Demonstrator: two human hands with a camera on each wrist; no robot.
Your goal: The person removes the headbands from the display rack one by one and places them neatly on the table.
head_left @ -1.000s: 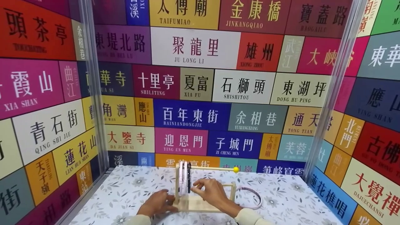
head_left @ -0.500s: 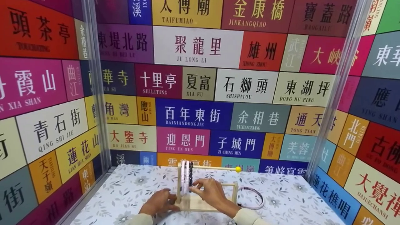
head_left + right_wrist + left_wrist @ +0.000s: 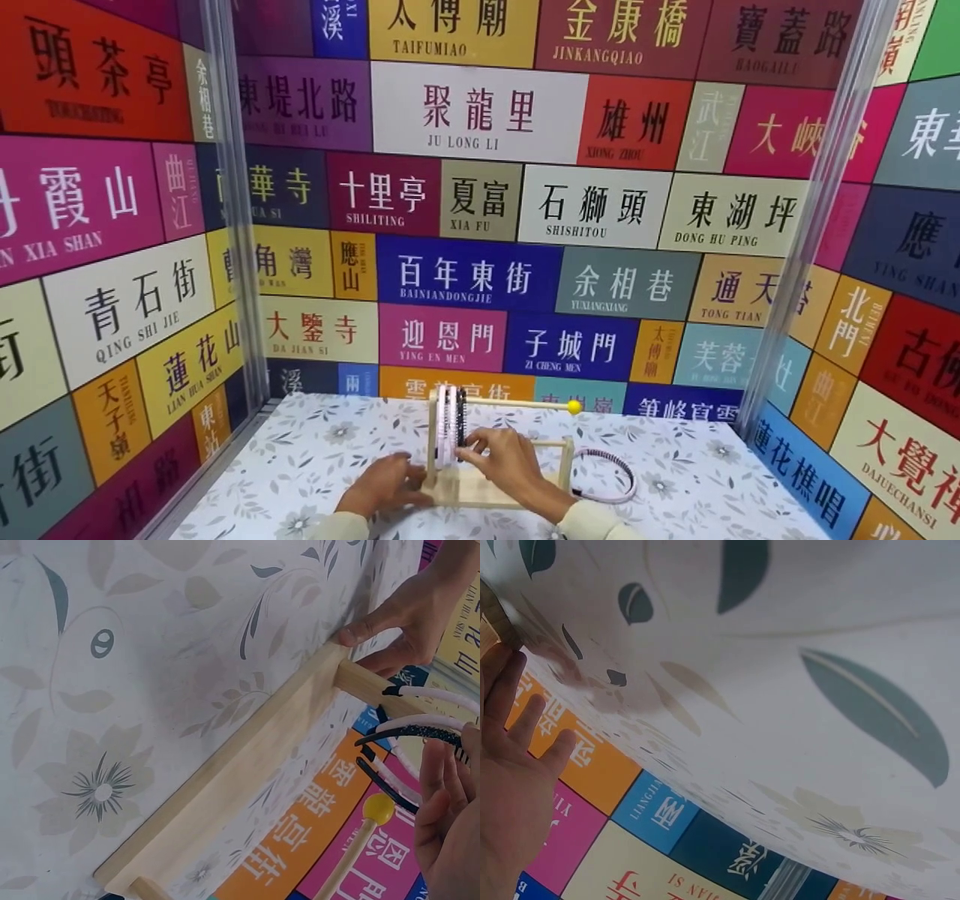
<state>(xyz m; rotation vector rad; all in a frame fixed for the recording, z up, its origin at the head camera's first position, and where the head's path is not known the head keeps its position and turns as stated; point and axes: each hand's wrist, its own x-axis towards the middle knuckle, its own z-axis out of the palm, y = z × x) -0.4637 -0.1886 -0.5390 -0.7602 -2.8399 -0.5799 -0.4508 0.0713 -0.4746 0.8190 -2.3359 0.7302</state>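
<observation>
A wooden stand (image 3: 480, 493) rests on the table, and its upper rod ends in a yellow ball (image 3: 574, 406). Pale pink headbands (image 3: 444, 427) and a black headband (image 3: 461, 412) hang close together at the rod's left end. My left hand (image 3: 384, 482) holds the stand's left end, its thumb at the base corner in the right wrist view. My right hand (image 3: 510, 466) pinches the black headband low on its side. In the right wrist view, the right fingers (image 3: 439, 810) partly cover the dark band. The left wrist view shows the left hand (image 3: 514, 757) at a wooden edge.
A loose pink-and-dark headband (image 3: 632, 476) lies on the table just right of the stand. The table (image 3: 690, 495) wears a white floral cover. Panels with coloured signs (image 3: 465, 274) enclose it at the back and sides, with clear corner posts (image 3: 795, 217).
The head view has shifted slightly. Both hands, the stand and the headbands keep nearly the same places relative to one another.
</observation>
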